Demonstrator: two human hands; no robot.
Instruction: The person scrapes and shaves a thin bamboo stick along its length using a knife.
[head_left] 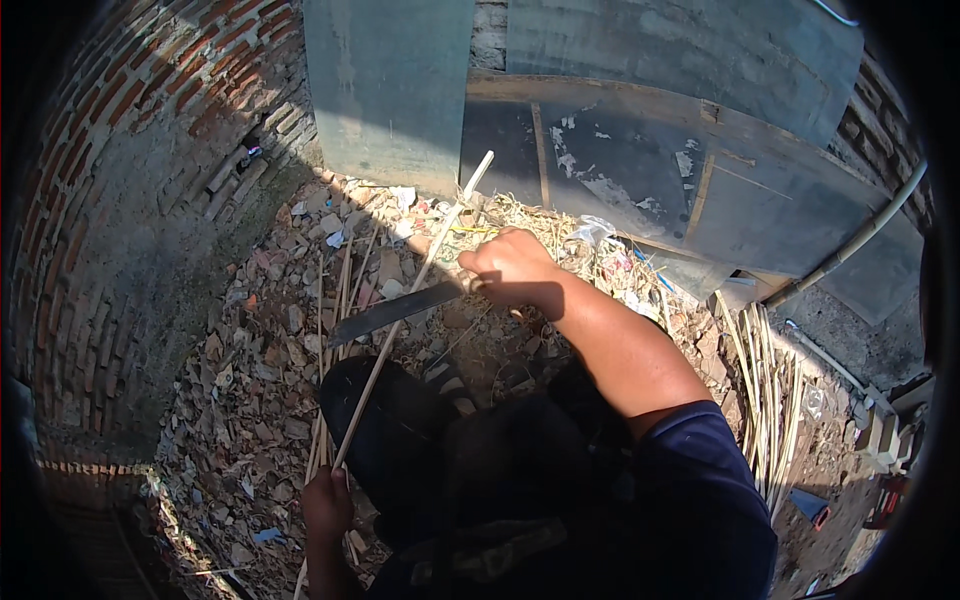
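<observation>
My right hand (pixel 512 268) is closed round the handle of a machete (pixel 390 314). Its broad dark blade points left and crosses a long pale bamboo strip (pixel 427 262); whether the edge touches the strip I cannot tell. At the lower left, my left hand (pixel 328 508) grips the near end of that strip, which slants up and away to the right past the blade. My fingers cover its lower part. More thin bamboo strips (pixel 346 282) lie on the ground beyond the blade and beside my left hand.
Broken brick and litter (pixel 270 400) cover the ground. A brick wall (pixel 130 200) rises at the left, and grey boards (pixel 390 90) stand along the far side. At the right lie a bundle of bamboo strips (pixel 765 400), a handsaw (pixel 806 505) and a leaning pole (pixel 860 238).
</observation>
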